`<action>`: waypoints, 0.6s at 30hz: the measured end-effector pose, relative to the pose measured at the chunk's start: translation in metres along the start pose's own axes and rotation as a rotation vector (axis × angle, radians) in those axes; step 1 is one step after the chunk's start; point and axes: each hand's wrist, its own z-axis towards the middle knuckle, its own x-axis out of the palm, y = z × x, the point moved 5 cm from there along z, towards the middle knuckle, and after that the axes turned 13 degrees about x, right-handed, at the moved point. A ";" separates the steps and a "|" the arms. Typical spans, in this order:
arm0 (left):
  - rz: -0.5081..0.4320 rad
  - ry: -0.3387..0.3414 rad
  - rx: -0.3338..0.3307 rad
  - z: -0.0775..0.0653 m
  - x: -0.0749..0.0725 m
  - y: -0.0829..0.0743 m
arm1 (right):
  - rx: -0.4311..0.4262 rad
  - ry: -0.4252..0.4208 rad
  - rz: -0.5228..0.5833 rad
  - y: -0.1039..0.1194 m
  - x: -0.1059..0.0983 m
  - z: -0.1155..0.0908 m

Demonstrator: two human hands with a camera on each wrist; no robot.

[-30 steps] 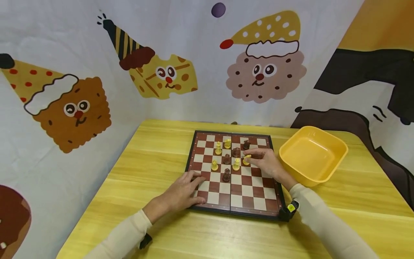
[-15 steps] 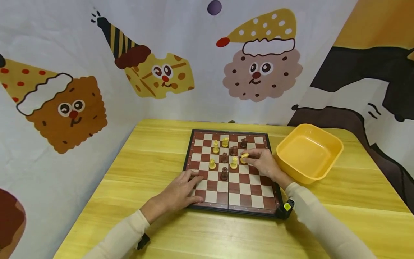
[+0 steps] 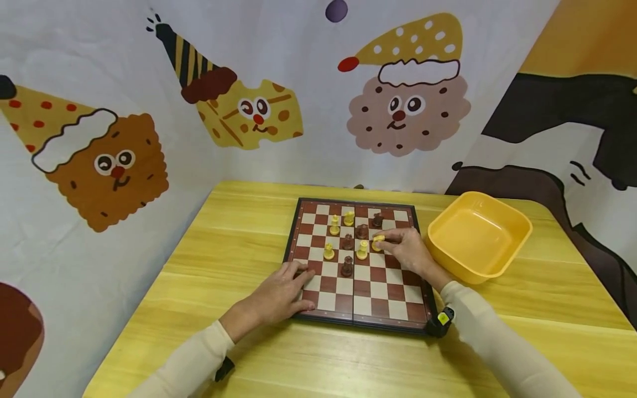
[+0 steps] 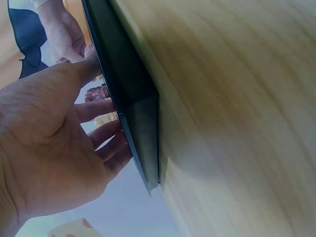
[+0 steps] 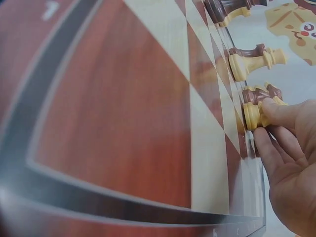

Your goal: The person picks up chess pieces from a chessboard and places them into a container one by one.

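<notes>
My right hand (image 3: 410, 253) pinches a yellow chess piece (image 3: 378, 243) between thumb and fingers, its base right at the chessboard (image 3: 370, 290). The right wrist view shows the thumb on this yellow piece (image 5: 253, 117), with a dark piece behind it. A yellow rook (image 3: 362, 250) stands just left of the pinched piece. My left hand (image 3: 278, 294) rests over the board's near left corner, fingers relaxed on the squares. From the left wrist, the left fingers (image 4: 106, 131) reach past the board's dark rim (image 4: 118, 98).
Other yellow pieces, such as one (image 3: 329, 251) at left, stand among dark ones, including a dark piece (image 3: 347, 267) nearest me. An orange-yellow plastic bin (image 3: 473, 273) sits right of the board on the wooden table (image 3: 199, 249). A cartoon-printed cloth (image 3: 318, 166) hangs behind.
The right thumb and fingers have closed in around the yellow piece, which stays at about the same spot. The left hand keeps its place; the view shifts slightly.
</notes>
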 end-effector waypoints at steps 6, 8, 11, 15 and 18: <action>0.020 0.011 0.012 0.003 -0.003 -0.002 | -0.006 0.010 0.001 -0.002 -0.003 0.001; 0.032 0.011 0.018 0.005 -0.004 -0.003 | -0.004 0.005 0.008 -0.003 -0.005 0.000; 0.046 0.010 0.018 0.008 -0.005 -0.003 | 0.005 -0.004 0.021 -0.004 -0.009 -0.001; 0.053 0.011 -0.006 0.010 -0.005 -0.002 | 0.007 -0.028 0.035 0.001 -0.017 -0.001; 0.047 0.006 -0.029 0.009 -0.006 -0.001 | 0.014 -0.029 0.036 0.006 -0.021 -0.001</action>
